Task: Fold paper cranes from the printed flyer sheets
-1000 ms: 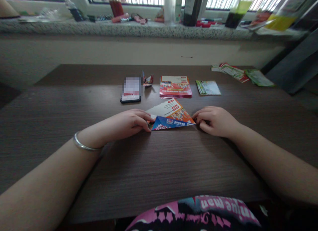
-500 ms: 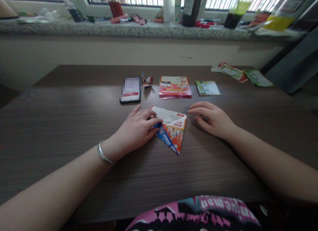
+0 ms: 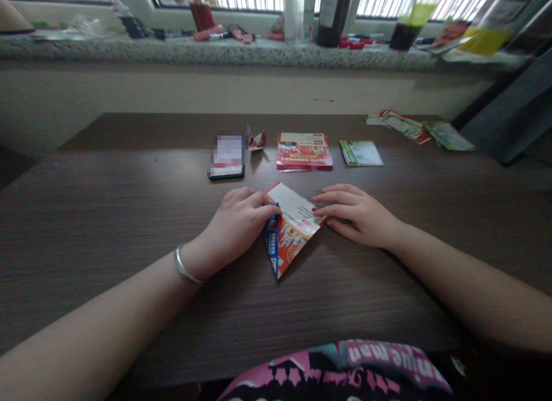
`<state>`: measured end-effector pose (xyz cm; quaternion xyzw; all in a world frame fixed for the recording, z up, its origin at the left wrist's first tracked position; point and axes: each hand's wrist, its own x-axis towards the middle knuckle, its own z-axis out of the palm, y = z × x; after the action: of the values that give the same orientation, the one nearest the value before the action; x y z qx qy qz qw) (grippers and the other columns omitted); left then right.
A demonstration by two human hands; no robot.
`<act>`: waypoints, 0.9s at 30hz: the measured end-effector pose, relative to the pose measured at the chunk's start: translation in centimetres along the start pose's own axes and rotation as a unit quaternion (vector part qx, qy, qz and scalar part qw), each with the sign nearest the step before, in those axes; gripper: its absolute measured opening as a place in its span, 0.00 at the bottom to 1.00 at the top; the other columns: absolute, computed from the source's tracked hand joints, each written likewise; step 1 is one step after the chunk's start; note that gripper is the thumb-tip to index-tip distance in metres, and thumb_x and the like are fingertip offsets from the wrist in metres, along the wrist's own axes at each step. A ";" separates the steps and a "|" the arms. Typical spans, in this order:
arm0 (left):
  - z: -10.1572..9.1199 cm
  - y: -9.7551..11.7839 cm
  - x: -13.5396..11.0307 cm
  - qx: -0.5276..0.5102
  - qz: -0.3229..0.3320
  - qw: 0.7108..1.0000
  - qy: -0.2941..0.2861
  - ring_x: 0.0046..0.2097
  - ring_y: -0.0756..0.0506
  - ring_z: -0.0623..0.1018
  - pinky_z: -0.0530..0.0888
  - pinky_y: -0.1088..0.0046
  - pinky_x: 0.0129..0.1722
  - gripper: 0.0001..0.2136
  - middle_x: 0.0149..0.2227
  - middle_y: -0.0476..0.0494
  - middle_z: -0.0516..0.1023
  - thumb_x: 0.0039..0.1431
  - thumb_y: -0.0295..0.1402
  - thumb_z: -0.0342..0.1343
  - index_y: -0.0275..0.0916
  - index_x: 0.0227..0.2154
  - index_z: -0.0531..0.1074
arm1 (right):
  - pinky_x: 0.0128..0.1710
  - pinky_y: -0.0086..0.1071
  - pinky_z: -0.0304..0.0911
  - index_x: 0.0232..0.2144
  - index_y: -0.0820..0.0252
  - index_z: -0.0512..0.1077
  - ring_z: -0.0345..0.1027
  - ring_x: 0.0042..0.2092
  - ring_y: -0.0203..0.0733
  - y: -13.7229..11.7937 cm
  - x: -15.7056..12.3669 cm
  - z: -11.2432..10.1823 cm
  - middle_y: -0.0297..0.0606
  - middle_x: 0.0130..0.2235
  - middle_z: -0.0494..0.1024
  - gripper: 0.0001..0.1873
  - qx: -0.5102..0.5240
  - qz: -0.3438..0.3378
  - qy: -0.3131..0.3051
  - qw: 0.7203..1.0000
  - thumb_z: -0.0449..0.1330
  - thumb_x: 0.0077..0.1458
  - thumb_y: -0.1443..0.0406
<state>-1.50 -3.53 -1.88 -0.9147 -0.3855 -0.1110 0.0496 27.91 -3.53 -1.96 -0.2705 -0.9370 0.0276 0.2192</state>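
Observation:
A printed paper sheet (image 3: 297, 220), white, orange and red, lies on the table in front of me. Its left side is folded over into a blue strip that narrows to a point towards me. My left hand (image 3: 239, 220), with a silver bangle at the wrist, is closed on the paper's left edge, thumb and fingers at the blue fold. At the right corner, my right hand (image 3: 357, 214) has its fingers outstretched and apart. Its fingertips touch or rest over that corner; whether they grip it is unclear.
Behind the sheet stand a phone (image 3: 227, 157), a small folded paper figure (image 3: 257, 141), a stack of red leaflets (image 3: 305, 153) and a small green-white card stack (image 3: 361, 153). More cards (image 3: 405, 127) lie at the back right. Bottles and clutter line the windowsill (image 3: 259, 55).
The sheet has turned, so its near point has swung left. My right hand has moved left to the sheet's right corner. My left hand remains at the fold.

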 end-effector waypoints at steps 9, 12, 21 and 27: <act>-0.8 0.8 0.2 -0.033 0.027 0.998 -0.053 0.57 0.38 0.68 0.60 0.51 0.61 0.20 0.55 0.40 0.71 0.65 0.44 0.48 0.42 0.55 0.69 | 0.59 0.46 0.60 0.48 0.56 0.74 0.62 0.58 0.48 -0.4 0.1 -0.1 0.40 0.55 0.74 0.16 0.010 -0.026 -0.031 0.999 0.59 0.58 0.61; -0.6 0.7 0.0 -0.028 0.032 0.996 -0.081 0.65 0.36 0.59 0.49 0.47 0.65 0.25 0.64 0.42 0.62 0.66 0.46 0.45 0.42 0.62 0.61 | 0.59 0.45 0.59 0.49 0.56 0.74 0.61 0.59 0.48 -0.5 0.1 -0.2 0.41 0.55 0.74 0.17 0.015 -0.025 -0.039 0.999 0.60 0.57 0.59; 0.2 0.0 -0.2 -0.054 0.051 0.987 -0.141 0.70 0.36 0.46 0.42 0.48 0.67 0.35 0.70 0.42 0.47 0.64 0.55 0.41 0.40 0.67 0.46 | 0.58 0.45 0.60 0.51 0.56 0.73 0.62 0.59 0.49 -0.7 0.3 -0.2 0.40 0.56 0.74 0.19 -0.016 -0.057 -0.078 0.995 0.58 0.58 0.59; 0.1 0.2 -0.2 -0.047 0.063 0.992 -0.103 0.68 0.36 0.54 0.49 0.48 0.66 0.30 0.67 0.33 0.54 0.62 0.54 0.46 0.36 0.58 0.62 | 0.53 0.41 0.62 0.38 0.57 0.75 0.67 0.55 0.45 -1.2 0.5 0.0 0.36 0.48 0.79 0.10 -0.066 -0.085 -0.058 0.992 0.54 0.62 0.63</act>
<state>-1.52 -3.76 -2.01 -0.9450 -0.3246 -0.0314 -0.0267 26.95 -4.27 -1.53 -0.2014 -0.9676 -0.0374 0.1479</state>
